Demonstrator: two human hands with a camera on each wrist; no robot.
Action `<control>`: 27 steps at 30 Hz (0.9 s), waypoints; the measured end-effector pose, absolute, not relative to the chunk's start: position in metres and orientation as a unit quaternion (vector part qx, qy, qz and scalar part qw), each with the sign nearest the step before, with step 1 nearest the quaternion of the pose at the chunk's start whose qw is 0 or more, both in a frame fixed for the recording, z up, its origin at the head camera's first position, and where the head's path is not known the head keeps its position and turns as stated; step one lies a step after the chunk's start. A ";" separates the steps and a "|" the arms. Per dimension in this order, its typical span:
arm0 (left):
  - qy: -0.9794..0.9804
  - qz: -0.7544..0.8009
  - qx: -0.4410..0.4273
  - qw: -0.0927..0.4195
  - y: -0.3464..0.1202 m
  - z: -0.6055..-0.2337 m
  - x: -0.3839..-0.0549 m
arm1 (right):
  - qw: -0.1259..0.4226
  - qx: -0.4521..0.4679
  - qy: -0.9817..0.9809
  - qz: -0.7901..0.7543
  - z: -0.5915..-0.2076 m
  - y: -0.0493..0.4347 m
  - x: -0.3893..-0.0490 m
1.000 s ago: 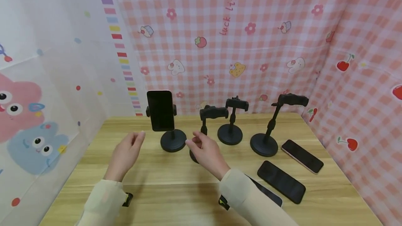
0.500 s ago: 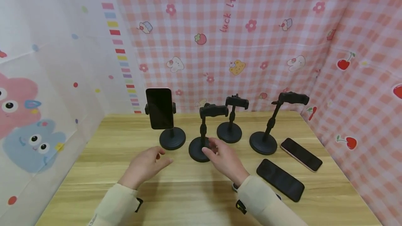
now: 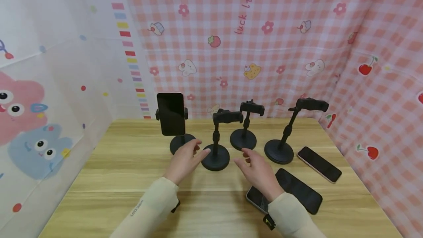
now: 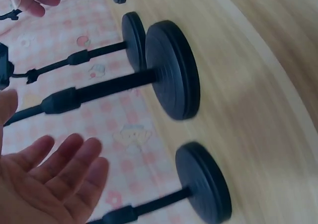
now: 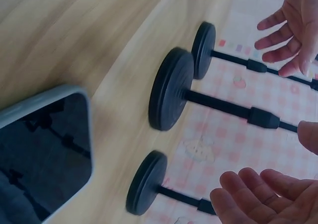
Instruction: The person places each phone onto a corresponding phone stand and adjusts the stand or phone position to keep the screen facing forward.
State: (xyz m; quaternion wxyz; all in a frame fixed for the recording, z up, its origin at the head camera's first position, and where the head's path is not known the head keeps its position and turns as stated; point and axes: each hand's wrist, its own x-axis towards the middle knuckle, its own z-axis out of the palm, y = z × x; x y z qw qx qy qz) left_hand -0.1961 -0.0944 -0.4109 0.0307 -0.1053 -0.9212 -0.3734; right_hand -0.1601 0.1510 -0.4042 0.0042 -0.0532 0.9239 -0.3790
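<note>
Black all over, the front phone stand [image 3: 216, 137] is upright near the centre of the head view, its clamp [image 3: 229, 117] bearing no phone. The left hand [image 3: 186, 159] is just left of its base, the right hand [image 3: 259, 173] a little apart at lower right; each grip is spread, fingers loosely bent, with nothing pinched.

Partly hidden by the left hand, the leftmost stand [image 3: 178, 141] carries an upright phone [image 3: 171, 114]. Up and right of centre is the rearmost stand [image 3: 246, 124]; further right, the rightmost stand [image 3: 287, 130]. At lower right a grey-edged phone [image 3: 257, 197], partly covered by the right hand and sleeve [image 3: 290, 212], lies next to a black phone [image 3: 302, 192], with a pink-edged phone [image 3: 319, 164] above them, all on the wooden bench [image 3: 99, 179].

An uneven push from one hand could probably tip or turn the slim front stand. If the left hand strays back, it may jolt the leftmost stand and loosen its phone. A low sweep of the sleeve could drag the nearer phones.
</note>
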 end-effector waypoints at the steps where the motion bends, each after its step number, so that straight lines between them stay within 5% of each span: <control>1: -0.918 -0.382 -0.105 0.034 -0.089 -0.411 -0.201 | 0.007 -0.046 0.924 -0.379 -0.404 0.155 -0.160; 11: -0.915 -0.383 -0.097 0.083 -0.046 -0.405 -0.234 | 0.000 -0.020 0.935 -0.355 -0.403 0.184 -0.157; 27: -0.917 -0.349 -0.110 0.157 -0.040 -0.395 -0.254 | -0.003 0.000 0.947 -0.321 -0.411 0.227 -0.165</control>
